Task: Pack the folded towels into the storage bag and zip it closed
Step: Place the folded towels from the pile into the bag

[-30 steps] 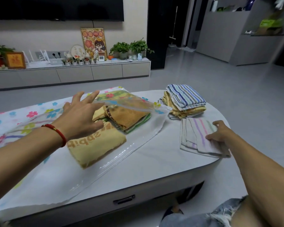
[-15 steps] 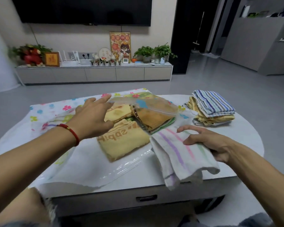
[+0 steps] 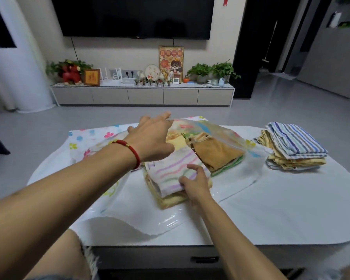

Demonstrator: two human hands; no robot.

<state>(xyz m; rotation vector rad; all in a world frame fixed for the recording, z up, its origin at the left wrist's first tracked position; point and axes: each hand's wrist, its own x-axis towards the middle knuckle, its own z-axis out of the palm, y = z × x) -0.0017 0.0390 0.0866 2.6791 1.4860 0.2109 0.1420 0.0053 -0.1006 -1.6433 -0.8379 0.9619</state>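
Bag: one clear storage bag (image 3: 129, 211) with flower print lies flat on the table (image 3: 281, 209), mouth open toward the person.
Towels in bag: three I can tell apart, a brown one (image 3: 216, 152) at the right, a yellow one (image 3: 170, 199) near the mouth, and the pastel-striped towel (image 3: 170, 170) on top of the yellow one. More edges show beneath; count unclear.
Pile: one stack (image 3: 293, 148) outside, right of the bag, a blue-striped towel on top; layers too close to count.
Left hand (image 3: 152, 138): fingers spread, lifting the bag's upper sheet.
Right hand (image 3: 194, 182): fingers curled on the striped towel's near edge, gripping it.
Bracelet: one red cord (image 3: 132, 151) on the left wrist.
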